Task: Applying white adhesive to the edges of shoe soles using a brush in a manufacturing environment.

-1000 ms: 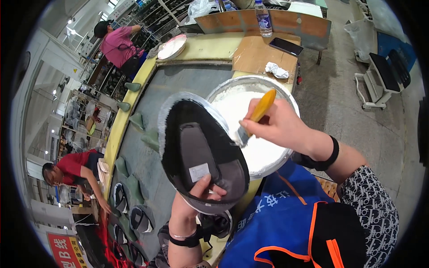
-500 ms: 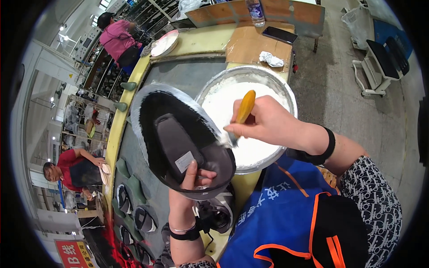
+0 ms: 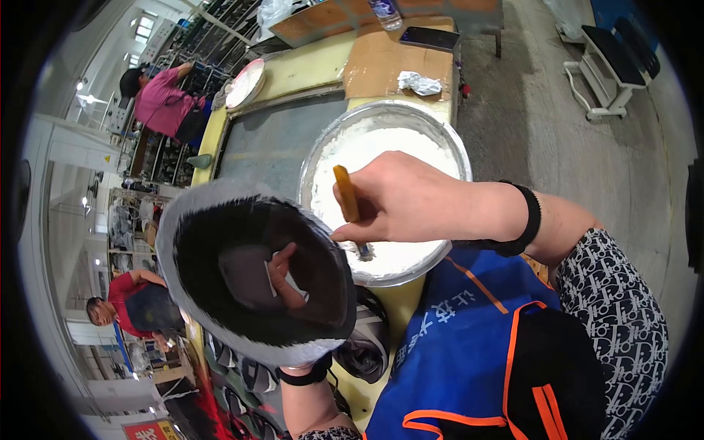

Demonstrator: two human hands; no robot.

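Observation:
My left hand [image 3: 284,277] grips a dark shoe upper [image 3: 192,273] with a pale, whitish coated rim; its fingers show through the hollow, over a white label. The upper is tilted, its wide opening facing me. My right hand [image 3: 411,196] is closed on a brush [image 3: 345,195] with a yellow handle. The brush points down, its lower end close to the upper's right edge and over the bowl; whether it touches the edge I cannot tell. Beneath my right hand a metal bowl [image 3: 459,150] holds thick white paste [image 3: 359,155].
A dark shoe [image 3: 364,345] stands by my left wrist. More dark shoes [image 3: 257,378] lie along the table's left side. Cardboard [image 3: 363,70] behind the bowl bears a phone [image 3: 433,39], crumpled white paper [image 3: 419,83] and a bottle [image 3: 386,13]. Two people [image 3: 167,106] work beyond the table.
The upper has moved left and down and turned, its opening more toward me. My right hand has shifted left with the brush, which points lower now. The whole view has shifted.

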